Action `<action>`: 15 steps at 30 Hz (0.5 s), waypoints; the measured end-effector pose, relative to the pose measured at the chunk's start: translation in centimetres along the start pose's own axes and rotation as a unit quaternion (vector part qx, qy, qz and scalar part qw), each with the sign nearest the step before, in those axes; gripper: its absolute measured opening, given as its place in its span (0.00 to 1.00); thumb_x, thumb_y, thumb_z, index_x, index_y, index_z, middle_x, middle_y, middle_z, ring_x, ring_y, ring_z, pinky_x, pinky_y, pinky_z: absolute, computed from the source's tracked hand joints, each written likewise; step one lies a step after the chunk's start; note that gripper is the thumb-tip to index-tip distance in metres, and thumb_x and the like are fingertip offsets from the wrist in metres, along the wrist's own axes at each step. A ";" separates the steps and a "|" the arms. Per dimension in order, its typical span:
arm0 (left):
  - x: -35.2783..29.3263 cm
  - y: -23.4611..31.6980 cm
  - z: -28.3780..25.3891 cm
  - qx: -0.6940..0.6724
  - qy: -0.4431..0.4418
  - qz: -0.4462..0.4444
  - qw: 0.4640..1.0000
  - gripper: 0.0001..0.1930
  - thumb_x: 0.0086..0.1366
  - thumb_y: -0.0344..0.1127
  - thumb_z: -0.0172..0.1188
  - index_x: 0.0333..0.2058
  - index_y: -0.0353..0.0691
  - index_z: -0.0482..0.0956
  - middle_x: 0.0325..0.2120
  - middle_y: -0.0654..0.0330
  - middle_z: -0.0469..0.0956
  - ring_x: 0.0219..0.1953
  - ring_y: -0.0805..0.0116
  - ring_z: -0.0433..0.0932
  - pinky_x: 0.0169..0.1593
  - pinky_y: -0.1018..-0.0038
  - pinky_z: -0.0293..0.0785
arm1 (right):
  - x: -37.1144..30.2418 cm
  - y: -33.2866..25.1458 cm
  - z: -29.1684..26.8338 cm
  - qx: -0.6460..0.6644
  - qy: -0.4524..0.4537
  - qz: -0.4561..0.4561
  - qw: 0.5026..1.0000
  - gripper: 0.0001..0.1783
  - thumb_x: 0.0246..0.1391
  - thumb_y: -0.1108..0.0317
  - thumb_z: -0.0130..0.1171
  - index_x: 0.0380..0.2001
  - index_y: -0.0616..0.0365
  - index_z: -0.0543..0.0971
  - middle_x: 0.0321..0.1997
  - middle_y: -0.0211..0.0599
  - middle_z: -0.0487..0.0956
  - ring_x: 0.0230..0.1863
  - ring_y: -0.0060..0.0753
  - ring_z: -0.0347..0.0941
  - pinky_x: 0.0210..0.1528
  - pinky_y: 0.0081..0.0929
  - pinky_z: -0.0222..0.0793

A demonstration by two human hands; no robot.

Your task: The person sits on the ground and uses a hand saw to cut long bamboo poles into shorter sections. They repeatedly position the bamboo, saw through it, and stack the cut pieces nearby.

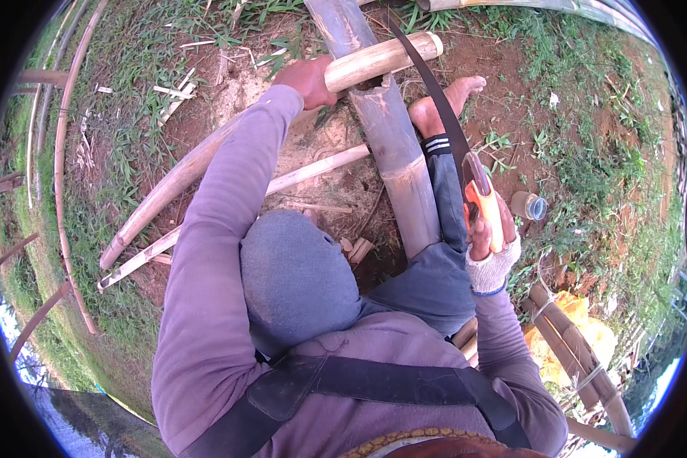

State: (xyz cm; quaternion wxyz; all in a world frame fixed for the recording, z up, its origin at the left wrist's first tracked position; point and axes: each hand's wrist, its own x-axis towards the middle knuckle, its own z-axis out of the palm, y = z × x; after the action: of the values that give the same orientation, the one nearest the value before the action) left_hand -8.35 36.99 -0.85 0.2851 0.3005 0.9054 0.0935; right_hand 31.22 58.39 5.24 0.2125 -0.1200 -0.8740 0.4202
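My left hand (pixel 305 82) is closed around a pale bamboo pole (pixel 378 62). That pole lies slantwise over a thicker grey bamboo trunk (pixel 404 172), which has a broken notch near the crossing. In my right hand (pixel 487 243), in a whitish fingerless glove, is the orange handle of a curved handsaw (pixel 446 114). Its dark blade runs up and left across the pole, close to the pole's cut right end. Whether the teeth bite into the bamboo I cannot tell. My bare foot (pixel 444 105) rests just right of the trunk.
A thin split bamboo strip (pixel 317 169) lies below the pole. Offcuts (pixel 359 250) and sawdust are scattered by my knee. A small jar (pixel 528 206) stands right of my glove. Tied bamboo pieces (pixel 580 351) lie by a yellow sack (pixel 588 324). Long poles (pixel 62 160) line the left.
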 end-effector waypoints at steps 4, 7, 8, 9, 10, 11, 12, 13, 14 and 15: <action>0.7 1.0 0.1 -0.005 -0.003 0.031 0.999 0.38 0.55 0.50 0.78 0.63 0.48 0.75 0.53 0.51 0.86 0.55 0.49 0.85 0.62 0.56 0.79 | 10.3 -2.3 5.8 -0.045 0.090 0.023 0.995 0.21 0.68 0.61 0.63 0.57 0.65 0.80 0.46 0.53 0.86 0.47 0.51 0.86 0.48 0.38 0.80; 0.2 0.4 -0.3 -0.025 -0.005 0.025 0.999 0.38 0.54 0.48 0.78 0.63 0.47 0.76 0.53 0.52 0.86 0.55 0.49 0.85 0.63 0.57 0.78 | 11.3 -3.0 5.7 -0.052 0.070 0.021 0.996 0.19 0.67 0.63 0.64 0.56 0.64 0.81 0.44 0.53 0.87 0.43 0.51 0.87 0.45 0.40 0.80; 0.1 0.5 -0.4 -0.031 -0.008 0.023 0.999 0.38 0.54 0.48 0.78 0.63 0.47 0.76 0.53 0.52 0.86 0.55 0.49 0.85 0.63 0.58 0.78 | 8.9 -2.6 4.7 -0.067 0.083 0.000 0.994 0.20 0.67 0.64 0.64 0.57 0.65 0.81 0.46 0.52 0.87 0.44 0.50 0.87 0.47 0.39 0.81; 0.4 0.2 -1.5 -0.032 0.010 0.027 0.999 0.38 0.54 0.47 0.78 0.63 0.47 0.76 0.53 0.52 0.86 0.55 0.49 0.85 0.62 0.58 0.78 | 6.3 -2.0 3.7 -0.031 0.092 -0.016 0.995 0.22 0.68 0.64 0.63 0.59 0.67 0.79 0.52 0.54 0.86 0.51 0.48 0.86 0.55 0.40 0.80; 0.4 -0.1 -1.5 -0.038 0.016 0.029 0.999 0.38 0.54 0.47 0.78 0.63 0.47 0.76 0.53 0.52 0.86 0.55 0.48 0.85 0.62 0.58 0.78 | 3.3 -1.1 2.3 -0.011 0.053 0.025 0.998 0.27 0.71 0.60 0.59 0.63 0.72 0.76 0.60 0.53 0.83 0.58 0.46 0.83 0.62 0.40 0.77; -0.3 -0.4 -0.4 -0.041 0.010 0.027 0.999 0.38 0.54 0.47 0.79 0.63 0.47 0.77 0.52 0.52 0.86 0.55 0.48 0.85 0.62 0.58 0.78 | 0.4 -1.6 1.3 -0.001 0.071 0.036 0.997 0.30 0.70 0.57 0.57 0.65 0.72 0.74 0.61 0.54 0.82 0.59 0.48 0.82 0.64 0.42 0.76; -0.2 -0.2 -0.3 -0.035 0.004 0.021 0.999 0.38 0.54 0.46 0.79 0.63 0.47 0.77 0.52 0.51 0.86 0.55 0.48 0.85 0.62 0.58 0.78 | -1.2 -2.4 0.0 -0.060 0.047 0.047 0.996 0.32 0.70 0.54 0.56 0.65 0.72 0.74 0.61 0.55 0.82 0.60 0.49 0.82 0.64 0.44 0.76; 0.0 0.0 -0.3 -0.028 -0.001 0.015 0.999 0.37 0.54 0.46 0.79 0.63 0.47 0.77 0.52 0.51 0.86 0.55 0.48 0.85 0.62 0.57 0.78 | -1.2 -0.9 -0.1 -0.043 0.024 0.012 0.999 0.31 0.70 0.56 0.57 0.65 0.72 0.75 0.60 0.55 0.83 0.59 0.48 0.82 0.63 0.43 0.76; 0.0 0.1 -0.3 -0.021 -0.006 0.008 1.000 0.37 0.53 0.45 0.79 0.63 0.47 0.77 0.52 0.51 0.86 0.55 0.48 0.85 0.62 0.57 0.79 | -0.5 0.7 0.3 -0.025 0.001 -0.023 0.999 0.30 0.70 0.57 0.58 0.64 0.72 0.75 0.60 0.54 0.83 0.58 0.48 0.83 0.63 0.42 0.77; 0.4 0.9 -0.3 -0.024 -0.015 0.020 0.999 0.38 0.53 0.46 0.78 0.63 0.47 0.77 0.52 0.50 0.86 0.54 0.48 0.85 0.61 0.57 0.79 | 2.1 -0.4 2.2 -0.026 0.060 -0.004 0.998 0.25 0.69 0.59 0.60 0.60 0.70 0.78 0.54 0.53 0.85 0.53 0.49 0.85 0.57 0.41 0.79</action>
State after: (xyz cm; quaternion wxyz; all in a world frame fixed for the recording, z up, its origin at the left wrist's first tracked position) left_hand -8.39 37.91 -0.46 0.3035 0.3131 0.8924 0.1163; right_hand 28.32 57.41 4.91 0.2633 -0.1466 -0.8707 0.3887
